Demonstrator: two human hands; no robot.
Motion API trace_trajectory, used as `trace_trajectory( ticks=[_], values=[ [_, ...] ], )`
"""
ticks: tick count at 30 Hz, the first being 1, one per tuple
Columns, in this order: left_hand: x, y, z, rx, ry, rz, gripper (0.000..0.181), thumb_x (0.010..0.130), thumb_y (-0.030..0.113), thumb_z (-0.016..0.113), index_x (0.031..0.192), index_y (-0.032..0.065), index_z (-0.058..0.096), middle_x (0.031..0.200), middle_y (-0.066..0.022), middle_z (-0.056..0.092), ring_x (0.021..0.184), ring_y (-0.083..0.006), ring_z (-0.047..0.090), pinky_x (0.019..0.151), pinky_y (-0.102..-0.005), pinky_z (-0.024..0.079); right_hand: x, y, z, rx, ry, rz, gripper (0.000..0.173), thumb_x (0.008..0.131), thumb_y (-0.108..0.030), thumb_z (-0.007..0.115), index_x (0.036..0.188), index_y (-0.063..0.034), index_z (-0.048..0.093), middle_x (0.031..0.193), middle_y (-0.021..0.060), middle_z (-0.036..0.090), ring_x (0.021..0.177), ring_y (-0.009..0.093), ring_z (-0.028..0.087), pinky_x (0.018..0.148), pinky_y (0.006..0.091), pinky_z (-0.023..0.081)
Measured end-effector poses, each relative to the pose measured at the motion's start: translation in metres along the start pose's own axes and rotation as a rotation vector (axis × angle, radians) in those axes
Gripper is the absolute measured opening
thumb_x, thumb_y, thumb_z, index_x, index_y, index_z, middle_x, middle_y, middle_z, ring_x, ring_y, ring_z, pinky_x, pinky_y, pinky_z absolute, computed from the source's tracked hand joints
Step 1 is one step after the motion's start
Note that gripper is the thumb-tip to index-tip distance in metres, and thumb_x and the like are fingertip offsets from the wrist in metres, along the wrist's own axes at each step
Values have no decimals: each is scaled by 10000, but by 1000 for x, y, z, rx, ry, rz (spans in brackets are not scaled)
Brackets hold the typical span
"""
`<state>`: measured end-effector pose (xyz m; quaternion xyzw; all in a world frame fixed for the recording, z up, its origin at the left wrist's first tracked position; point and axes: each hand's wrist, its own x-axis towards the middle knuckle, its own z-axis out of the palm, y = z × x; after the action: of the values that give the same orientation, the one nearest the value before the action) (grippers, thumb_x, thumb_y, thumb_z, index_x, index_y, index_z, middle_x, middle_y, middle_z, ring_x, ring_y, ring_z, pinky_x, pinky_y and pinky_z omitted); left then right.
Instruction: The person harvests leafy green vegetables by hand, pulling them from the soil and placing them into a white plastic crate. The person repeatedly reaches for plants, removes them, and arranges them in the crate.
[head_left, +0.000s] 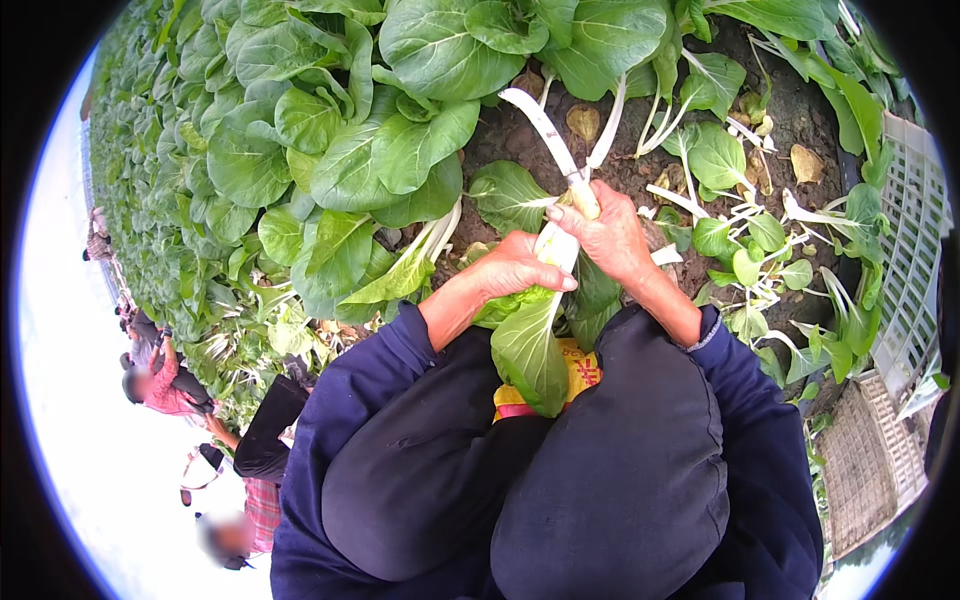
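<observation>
My left hand (514, 268) grips a cut head of bok choy (556, 247) by its pale stalks, the leaves hanging down between my knees. Right beside it, my right hand (616, 232) is closed around the handle of a knife (540, 129). The curved blade points up and away from me, with pale marks along it. The fingers of my right hand also meet the base of the bok choy, and one loose leaf (511, 196) sticks out to the left there. Just what the right thumb presses on is hard to make out.
Dense rows of bok choy (330, 127) stand ahead and left. Trimmed leaves (750, 247) litter the soil (517, 131) on the right. White plastic crates (907, 247) stand at the far right. Other people (172, 386) crouch or bend along the row at left.
</observation>
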<state>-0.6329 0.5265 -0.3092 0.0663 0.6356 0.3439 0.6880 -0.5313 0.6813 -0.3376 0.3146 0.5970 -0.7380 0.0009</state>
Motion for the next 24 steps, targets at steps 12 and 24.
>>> trace_trajectory(
  ticks=[12,24],
  values=[
    [-48,-15,-54,1559,564,31,303,588,162,755,831,-1,677,1085,-208,643,941,-365,621,840,-440,481,9,33,18,-902,-255,-332,329,941,-307,593,877,12,545,695,199,604,641,400,629,574,481,491],
    [-65,-45,-82,1409,828,44,417,636,188,729,1010,9,688,891,-226,683,924,-380,644,842,-458,497,16,55,72,-1040,-239,-477,241,927,-211,552,898,28,546,761,201,637,617,343,662,525,433,529]
  ],
)
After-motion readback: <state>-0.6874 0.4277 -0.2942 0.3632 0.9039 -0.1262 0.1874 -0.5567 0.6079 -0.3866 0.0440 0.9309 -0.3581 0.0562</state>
